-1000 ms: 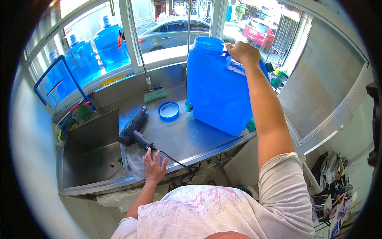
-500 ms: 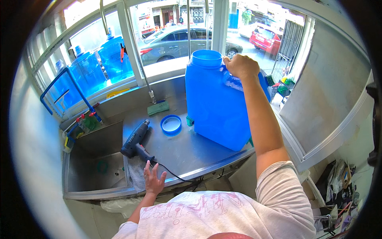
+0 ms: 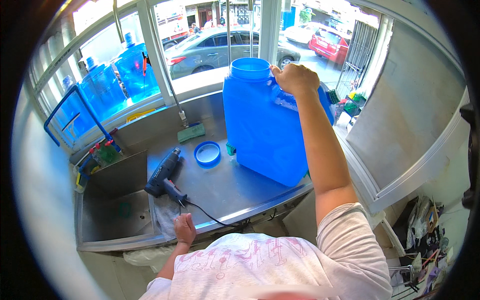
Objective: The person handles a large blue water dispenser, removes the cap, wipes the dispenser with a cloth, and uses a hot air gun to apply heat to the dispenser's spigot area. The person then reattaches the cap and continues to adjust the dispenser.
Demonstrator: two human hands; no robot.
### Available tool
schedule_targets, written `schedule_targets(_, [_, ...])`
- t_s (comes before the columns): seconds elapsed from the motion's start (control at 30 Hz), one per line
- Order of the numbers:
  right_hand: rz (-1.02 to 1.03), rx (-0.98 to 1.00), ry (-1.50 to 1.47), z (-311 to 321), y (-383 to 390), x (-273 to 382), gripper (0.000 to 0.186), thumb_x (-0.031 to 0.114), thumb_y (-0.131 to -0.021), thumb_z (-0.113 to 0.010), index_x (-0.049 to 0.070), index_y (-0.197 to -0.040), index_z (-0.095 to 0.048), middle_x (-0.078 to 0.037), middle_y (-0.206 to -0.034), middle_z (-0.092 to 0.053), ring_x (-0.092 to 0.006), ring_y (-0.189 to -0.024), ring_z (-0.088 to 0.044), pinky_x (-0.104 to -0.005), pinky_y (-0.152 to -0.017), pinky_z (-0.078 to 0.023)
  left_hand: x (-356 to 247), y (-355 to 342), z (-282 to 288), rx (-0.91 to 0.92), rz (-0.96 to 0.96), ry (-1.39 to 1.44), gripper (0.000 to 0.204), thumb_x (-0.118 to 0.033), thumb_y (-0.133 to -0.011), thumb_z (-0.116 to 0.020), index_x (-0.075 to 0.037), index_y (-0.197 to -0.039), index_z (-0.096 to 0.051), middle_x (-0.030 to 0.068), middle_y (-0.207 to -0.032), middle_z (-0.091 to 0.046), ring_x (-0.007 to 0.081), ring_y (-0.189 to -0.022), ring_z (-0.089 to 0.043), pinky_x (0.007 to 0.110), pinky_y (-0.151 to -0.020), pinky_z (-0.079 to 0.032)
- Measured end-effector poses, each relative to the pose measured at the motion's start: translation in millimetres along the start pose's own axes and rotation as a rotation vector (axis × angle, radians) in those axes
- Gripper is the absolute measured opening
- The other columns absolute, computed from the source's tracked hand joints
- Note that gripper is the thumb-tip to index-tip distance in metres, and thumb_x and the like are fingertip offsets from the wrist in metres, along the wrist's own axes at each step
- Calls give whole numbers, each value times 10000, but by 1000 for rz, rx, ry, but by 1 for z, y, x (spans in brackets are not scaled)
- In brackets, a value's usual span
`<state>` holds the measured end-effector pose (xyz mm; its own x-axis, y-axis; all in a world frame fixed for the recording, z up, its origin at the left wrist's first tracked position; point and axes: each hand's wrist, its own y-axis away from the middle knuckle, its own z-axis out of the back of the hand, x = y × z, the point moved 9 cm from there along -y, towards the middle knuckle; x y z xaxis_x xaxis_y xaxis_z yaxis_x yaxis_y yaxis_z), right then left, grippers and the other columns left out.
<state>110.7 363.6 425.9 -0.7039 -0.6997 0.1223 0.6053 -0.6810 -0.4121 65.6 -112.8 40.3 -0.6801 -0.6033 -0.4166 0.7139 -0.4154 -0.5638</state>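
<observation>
My right hand [image 3: 296, 77] grips the top handle of a large blue plastic jug [image 3: 262, 125], upright on the steel counter [image 3: 215, 195], its wide mouth uncapped and a green tap low on its left side. My left hand [image 3: 184, 227] is closed near the counter's front edge, beside a grey cloth [image 3: 165, 217] and just below a dark heat gun [image 3: 165, 177] lying with its cord trailing right; whatever is in that hand cannot be made out. A round blue cap [image 3: 207, 154] and a green sponge [image 3: 191, 132] lie left of the jug.
A steel sink [image 3: 112, 205] is at left, with bottles [image 3: 105, 152] and a blue-framed tool [image 3: 90, 105] behind it. Clear blue water jugs [image 3: 127, 67] stand at the window. A metal rod hangs above the sponge. A panel [image 3: 405, 110] borders the right; clutter [image 3: 425, 240] lies below.
My left hand's spread fingers have curled closed, slightly lower at the counter edge. My right hand stays on the jug's handle. The view has shifted slightly.
</observation>
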Motion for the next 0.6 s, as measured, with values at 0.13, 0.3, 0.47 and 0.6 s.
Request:
schedule_targets(0.13, [6, -38, 4, 2, 1, 1, 624, 628, -936, -454, 97, -988, -777, -171, -1012, -749, -329, -968, -729, -460, -803, -573, -6, -4, 10, -103, 20, 57, 126, -193, -1014, -532, -85, -1022, -596, 132, -810, -622, 369, -814, -612, 455, -777, -467])
schedule_targets(0.3, [12, -103, 25, 6, 3, 3, 604, 613, -931, -467, 101, -963, -783, -164, -961, -756, -332, -921, -739, -469, -772, -577, -20, -10, 19, -128, -49, 167, 148, -216, -1000, -579, -88, -1061, -623, 128, -806, -630, 361, -764, -623, 428, -676, -498])
schedule_targets(0.47, [4, -93, 30, 4, 3, 3, 611, 623, -931, -446, 117, -989, -783, -171, -998, -750, -343, -953, -728, -480, -790, -567, -6, -4, 5, 67, 49, 220, 217, -286, -986, -613, -93, -891, -634, 121, -715, -606, 354, -631, -596, 437, -570, -468])
schedule_targets(0.6, [-1, -83, 39, 2, 1, 2, 655, 659, -936, -405, 128, -1008, -781, -172, -1031, -745, -357, -997, -714, -497, -829, -553, -7, -1, 2, 99, -73, 158, 277, -308, -986, -607, -92, -813, -599, 117, -662, -568, 344, -586, -568, 454, -538, -427])
